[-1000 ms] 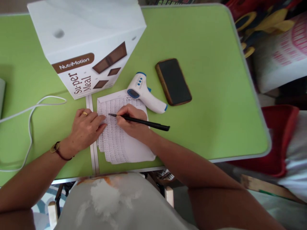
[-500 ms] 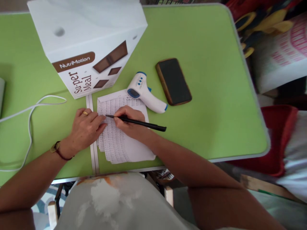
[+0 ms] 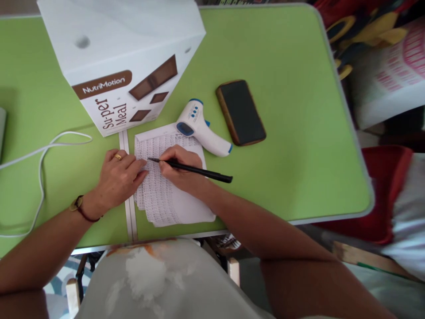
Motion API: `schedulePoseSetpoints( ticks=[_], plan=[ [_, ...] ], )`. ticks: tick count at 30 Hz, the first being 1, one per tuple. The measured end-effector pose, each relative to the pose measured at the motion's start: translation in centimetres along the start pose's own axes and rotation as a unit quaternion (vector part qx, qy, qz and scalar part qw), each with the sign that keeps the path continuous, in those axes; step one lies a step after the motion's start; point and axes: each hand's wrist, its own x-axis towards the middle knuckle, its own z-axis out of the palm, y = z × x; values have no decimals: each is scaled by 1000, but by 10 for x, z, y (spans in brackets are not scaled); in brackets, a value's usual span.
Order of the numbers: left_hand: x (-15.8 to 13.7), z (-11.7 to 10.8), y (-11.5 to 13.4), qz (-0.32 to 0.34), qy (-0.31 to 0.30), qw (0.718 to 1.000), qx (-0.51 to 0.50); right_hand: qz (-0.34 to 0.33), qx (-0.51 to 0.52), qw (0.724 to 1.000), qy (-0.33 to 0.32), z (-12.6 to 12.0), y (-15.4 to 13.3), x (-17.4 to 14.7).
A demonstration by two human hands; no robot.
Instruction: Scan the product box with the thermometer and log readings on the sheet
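Note:
My right hand (image 3: 182, 170) grips a black pen (image 3: 202, 172) in a writing hold, above the stack of paper sheets (image 3: 186, 212). The pen's tip points left, at the rows of small handwriting. Beside it, my left hand (image 3: 121, 177) rests across the left edge of the sheets with bent fingers, the thumb a little apart from the index finger; it carries a ring and a bracelet. A white and blue infrared thermometer (image 3: 202, 130) lies over the top right part of the sheets. Whether the pen tip touches the paper I cannot tell.
A large white NutriMotion box (image 3: 126, 57) stands behind the sheets. Right of the thermometer lies a phone (image 3: 242, 113) in a brown case. A white cable (image 3: 41, 177) loops at the left of the green table (image 3: 299, 110). Beyond the table's right edge are a red container (image 3: 381, 190) and sacks.
My right hand and the pen have shifted very slightly to the right. The left hand, the sheets and the thermometer stay in place.

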Motion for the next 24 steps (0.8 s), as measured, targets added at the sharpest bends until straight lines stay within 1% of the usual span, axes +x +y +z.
schedulePoseSetpoints(
  ticks=[7,12,18,24],
  plan=[
    [-1,0,-1,-4,-4,1000,-3,20,-7,1000,-10,-1,-2,0],
    [0,0,0,4,6,1000,1,4,-9,1000,-1,-1,-2,1],
    [0,0,-1,-3,-8,1000,0,-5,-16,1000,2,0,-2,0],
    [-1,1,-2,-2,-8,1000,0,22,-16,1000,-7,-2,0,0]
  ],
)
